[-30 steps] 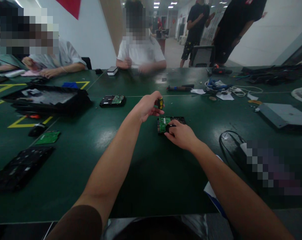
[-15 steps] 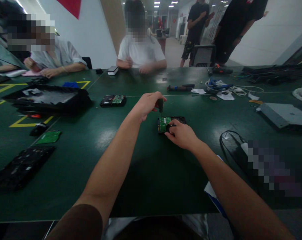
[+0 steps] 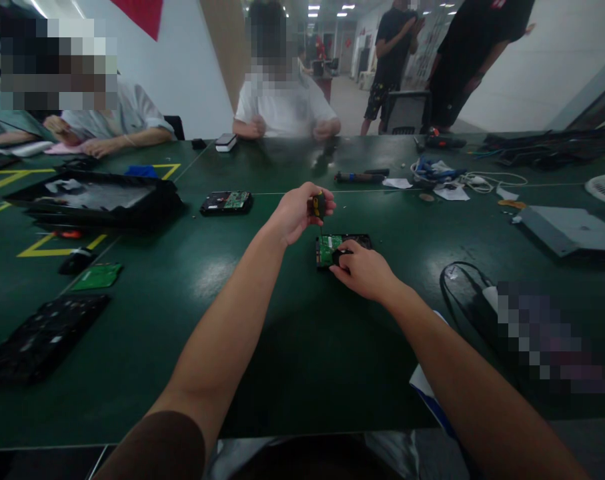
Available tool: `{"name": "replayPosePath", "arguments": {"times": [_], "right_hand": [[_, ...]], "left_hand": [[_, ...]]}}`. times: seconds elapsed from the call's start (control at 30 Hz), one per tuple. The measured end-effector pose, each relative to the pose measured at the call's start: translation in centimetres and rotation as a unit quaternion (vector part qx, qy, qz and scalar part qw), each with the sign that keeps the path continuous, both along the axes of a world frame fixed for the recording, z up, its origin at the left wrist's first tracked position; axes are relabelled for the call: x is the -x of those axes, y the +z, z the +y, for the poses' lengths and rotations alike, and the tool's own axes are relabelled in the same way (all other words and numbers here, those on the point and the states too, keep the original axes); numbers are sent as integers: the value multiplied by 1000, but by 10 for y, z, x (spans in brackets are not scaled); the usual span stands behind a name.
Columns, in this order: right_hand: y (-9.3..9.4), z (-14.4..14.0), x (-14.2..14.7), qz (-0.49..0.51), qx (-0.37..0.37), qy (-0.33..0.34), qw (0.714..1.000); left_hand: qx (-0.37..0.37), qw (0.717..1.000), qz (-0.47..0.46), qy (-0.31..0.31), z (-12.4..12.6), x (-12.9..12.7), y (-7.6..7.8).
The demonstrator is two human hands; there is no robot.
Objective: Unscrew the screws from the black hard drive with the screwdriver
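A hard drive [image 3: 330, 248] lies on the green table in front of me, its green circuit board facing up. My left hand [image 3: 302, 212] is closed around a screwdriver [image 3: 319, 205] with a black and yellow handle. The screwdriver stands nearly upright, its thin shaft reaching down to the far left part of the drive; the tip is too small to make out. My right hand [image 3: 365, 268] grips the drive from the near right side and covers part of it. Something dark shows at its fingertips, and I cannot tell what it is.
Another hard drive [image 3: 226, 203] lies further left, near a black tray [image 3: 102, 200]. A loose green circuit board [image 3: 98, 275] and a black panel [image 3: 47, 337] lie at left. A metal box [image 3: 572, 230] and cables [image 3: 439, 170] are at right. Several people are around the table.
My left fingers have shifted round the screwdriver handle, so its yellow part now shows. My right hand and the hard drive stay in place. The person opposite has moved a hand.
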State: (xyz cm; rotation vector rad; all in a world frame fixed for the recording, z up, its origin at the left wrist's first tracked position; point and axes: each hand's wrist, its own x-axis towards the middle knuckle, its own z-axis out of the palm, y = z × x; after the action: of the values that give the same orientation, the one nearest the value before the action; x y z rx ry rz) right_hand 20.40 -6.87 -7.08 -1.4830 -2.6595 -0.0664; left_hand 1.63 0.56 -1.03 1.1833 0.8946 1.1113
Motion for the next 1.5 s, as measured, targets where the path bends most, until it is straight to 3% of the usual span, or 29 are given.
{"name": "replayPosePath", "arguments": {"times": [0.13,0.33,0.53,0.77,1.0,1.23,1.5], "right_hand": [[1,0,0,-5,2,-1,1000],[1,0,-1,1,3,6,1000],[-1,1,0,-7,1,-1,1000],[1,0,0,-8,3,-1,1000],[1,-1,0,-10,0,0,1000],[0,0,0,0,-2,2,1000],[-2,1,-1,3,-9,2,1000]], "left_hand": [[9,1000,6,-11,-1,0,1],[-58,994,94,25,-2,3,1],[-93,986,136,22,-1,5,0],[-52,998,37,-12,-2,3,1],[-19,999,-43,8,1,-3,-6],[-48,992,-114,39,8,-12,-16],[-39,989,-131,48,11,-13,-19]]}}
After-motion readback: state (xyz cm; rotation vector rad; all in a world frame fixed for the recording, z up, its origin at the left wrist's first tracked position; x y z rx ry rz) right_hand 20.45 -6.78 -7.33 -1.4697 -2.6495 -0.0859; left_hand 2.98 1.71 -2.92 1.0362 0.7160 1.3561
